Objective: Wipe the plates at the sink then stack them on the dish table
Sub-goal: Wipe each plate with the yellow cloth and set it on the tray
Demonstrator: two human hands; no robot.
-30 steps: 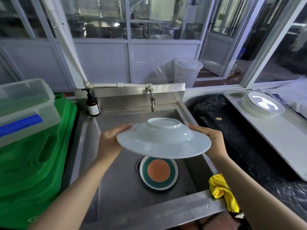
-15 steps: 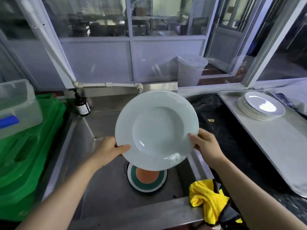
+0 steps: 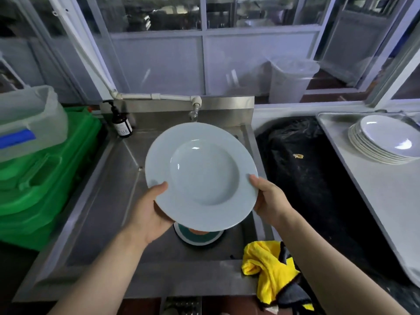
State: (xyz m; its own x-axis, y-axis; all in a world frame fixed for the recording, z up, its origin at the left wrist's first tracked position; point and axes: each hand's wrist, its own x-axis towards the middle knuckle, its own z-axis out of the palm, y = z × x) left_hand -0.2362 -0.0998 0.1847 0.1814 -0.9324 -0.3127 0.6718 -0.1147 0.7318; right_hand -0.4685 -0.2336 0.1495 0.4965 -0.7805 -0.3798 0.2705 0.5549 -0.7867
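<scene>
Both hands — left hand (image 3: 147, 214), right hand (image 3: 270, 201) — grip opposite rims of the white plate (image 3: 201, 176), face-up above the sink (image 3: 109, 185).

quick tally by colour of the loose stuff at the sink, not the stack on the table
White: 1, the held plate
Teal and orange: 1, the plate in the sink
Yellow: 1, the cloth
Brown: 1, the pump bottle
Total: 4

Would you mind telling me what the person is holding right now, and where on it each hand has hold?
A white deep plate, held over the sink. The left hand grips its lower-left rim; the right hand grips its right rim.
</scene>
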